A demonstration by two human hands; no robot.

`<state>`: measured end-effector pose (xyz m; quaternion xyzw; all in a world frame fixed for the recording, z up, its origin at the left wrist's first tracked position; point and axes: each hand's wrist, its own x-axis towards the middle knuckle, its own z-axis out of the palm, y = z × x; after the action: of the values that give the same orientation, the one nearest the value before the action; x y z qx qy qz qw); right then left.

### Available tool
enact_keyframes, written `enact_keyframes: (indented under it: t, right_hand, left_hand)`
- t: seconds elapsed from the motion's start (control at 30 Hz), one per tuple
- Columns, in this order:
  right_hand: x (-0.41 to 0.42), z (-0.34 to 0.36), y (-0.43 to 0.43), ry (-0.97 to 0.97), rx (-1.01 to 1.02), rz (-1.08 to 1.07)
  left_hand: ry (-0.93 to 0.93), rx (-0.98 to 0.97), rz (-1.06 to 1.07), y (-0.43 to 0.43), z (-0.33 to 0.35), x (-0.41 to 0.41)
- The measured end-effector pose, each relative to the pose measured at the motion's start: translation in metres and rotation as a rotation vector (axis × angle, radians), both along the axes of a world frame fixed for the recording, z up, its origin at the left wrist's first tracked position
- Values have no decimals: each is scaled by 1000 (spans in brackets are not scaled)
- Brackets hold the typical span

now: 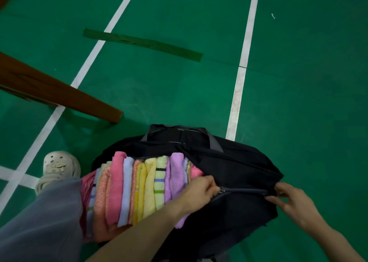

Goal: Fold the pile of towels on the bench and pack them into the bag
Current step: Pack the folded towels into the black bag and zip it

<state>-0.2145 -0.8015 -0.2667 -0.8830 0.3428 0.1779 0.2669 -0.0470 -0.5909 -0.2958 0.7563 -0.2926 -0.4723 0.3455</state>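
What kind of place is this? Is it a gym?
Probably an indoor sports court: the green floor has white court lines, and a wooden bench stands by the black bag of towels.

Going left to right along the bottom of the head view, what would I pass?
White shoe → folded towels → left hand → zipper → right hand.
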Motion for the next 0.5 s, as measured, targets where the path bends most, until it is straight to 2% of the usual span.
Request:
enact_keyframes:
  t: [0.07, 0.13, 0.17, 0.2, 0.27, 0.37, 0.5]
  right_hand:
    - [9, 11, 8, 36, -261, 76]
    - [16, 21, 20, -198, -509, 182]
    - [21, 25, 32, -354, -562, 244]
    - [29, 25, 45, -450, -562, 332]
    - [48, 17, 68, -480, -541, 501]
    - [68, 3, 85, -422, -518, 586]
    - [67, -6, 79, -550, -520, 737]
  left_hand:
    - [-15, -19, 13, 0, 6, 2]
    - [21, -39, 59, 1, 8, 2]
    - [42, -41, 88, 2, 8, 2]
    - [55, -41, 114, 4, 7, 1]
    - [61, -37, 147, 6, 7, -2]
    - [105, -53, 212, 10, 9, -1]
    - [76, -52, 169, 13, 9, 3]
